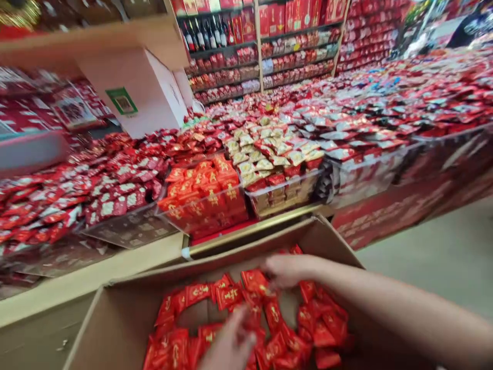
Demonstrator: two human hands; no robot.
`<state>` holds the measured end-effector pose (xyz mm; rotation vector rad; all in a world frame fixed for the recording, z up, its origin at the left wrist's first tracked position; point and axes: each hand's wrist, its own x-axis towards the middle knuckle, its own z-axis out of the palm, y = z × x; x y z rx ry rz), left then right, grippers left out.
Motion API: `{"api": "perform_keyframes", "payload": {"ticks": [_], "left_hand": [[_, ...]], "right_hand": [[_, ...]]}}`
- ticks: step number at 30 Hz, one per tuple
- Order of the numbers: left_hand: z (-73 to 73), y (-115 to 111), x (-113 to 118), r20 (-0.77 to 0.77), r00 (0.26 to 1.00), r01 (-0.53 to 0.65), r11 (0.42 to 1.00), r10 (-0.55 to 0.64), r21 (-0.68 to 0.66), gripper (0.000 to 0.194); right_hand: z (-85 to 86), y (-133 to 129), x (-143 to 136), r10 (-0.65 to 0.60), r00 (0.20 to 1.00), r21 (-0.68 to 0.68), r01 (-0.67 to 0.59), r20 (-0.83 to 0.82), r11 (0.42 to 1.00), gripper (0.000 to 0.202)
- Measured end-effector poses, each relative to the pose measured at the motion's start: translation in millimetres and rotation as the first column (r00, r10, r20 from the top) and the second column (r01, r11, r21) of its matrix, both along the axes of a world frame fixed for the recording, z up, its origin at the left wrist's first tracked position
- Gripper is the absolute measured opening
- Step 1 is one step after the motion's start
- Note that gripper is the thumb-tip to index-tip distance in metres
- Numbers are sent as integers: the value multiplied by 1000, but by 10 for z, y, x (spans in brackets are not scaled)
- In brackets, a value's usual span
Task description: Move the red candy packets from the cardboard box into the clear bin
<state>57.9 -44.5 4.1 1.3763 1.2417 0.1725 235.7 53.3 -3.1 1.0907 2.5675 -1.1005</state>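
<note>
A large open cardboard box (pixel 127 308) holds many small red packets (pixel 277 347) with gold print. Both of my hands are down inside it. My right hand (pixel 285 270) reaches in from the right, its fingers curled down at a red packet (pixel 254 281) near the box's far side. Lower in the picture, my left hand (pixel 233 339) is over the packets, blurred, with its fingers apart and nothing visible in them. Bare cardboard shows between the packets in places.
Behind the box, a clear bin (pixel 208 210) holds orange-red packets. Beside it a bin of cream and gold packets (pixel 269 154) stands on the counter. More bins spread left and right. Shelves with bottles (pixel 206 35) and red boxes stand at the back. Pale floor (pixel 435 257) shows at right.
</note>
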Motion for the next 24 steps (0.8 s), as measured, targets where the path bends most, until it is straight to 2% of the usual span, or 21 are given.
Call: {"api": "perform_keyframes", "payload": {"ticks": [1,2,3,4,6,8,10,14,16,17,19,21,24], "left_hand": [[3,68,-17,20,994,-113,993,112,35,39],[21,138,-36,118,947,-304,952,300,19,47],[53,205,-59,210,890,-407,913,405,-34,55],[93,262,-83,255,849,-457,886,462,-83,54],[170,337,-138,311,811,-484,867,495,-118,39],[215,361,-191,345,780,-515,849,521,-118,28],[229,358,-234,376,733,-564,816,566,-128,25],[267,351,-272,429,597,-655,721,678,-228,21],[306,354,-281,451,511,-694,661,732,-287,20],[322,354,-289,462,487,-697,648,742,-306,21],[337,353,-314,486,513,-675,682,708,-281,27],[321,357,-360,487,625,-626,764,610,-156,33],[284,383,-458,380,810,-505,861,447,63,32]], "right_hand": [[64,7,-28,0,993,-40,-5,-119,999,28],[113,5,-68,0,973,-98,-23,-229,995,29],[148,-8,-116,-11,944,-165,-47,-331,985,31],[172,-30,-170,-36,912,-235,-67,-409,970,32],[185,-88,-279,-133,867,-381,-69,-479,922,33],[161,-136,-373,-299,816,-518,0,-494,856,33],[126,-157,-446,-474,728,-613,93,-495,785,32],[133,-162,-538,-628,558,-658,183,-542,730,31],[170,-180,-558,-661,518,-682,186,-544,707,31],[186,-196,-560,-674,512,-695,191,-532,694,31],[203,-232,-552,-671,542,-694,205,-507,690,32],[207,-260,-538,-647,579,-668,221,-496,710,32],[243,-277,-534,-597,606,-573,266,-526,775,29]]}}
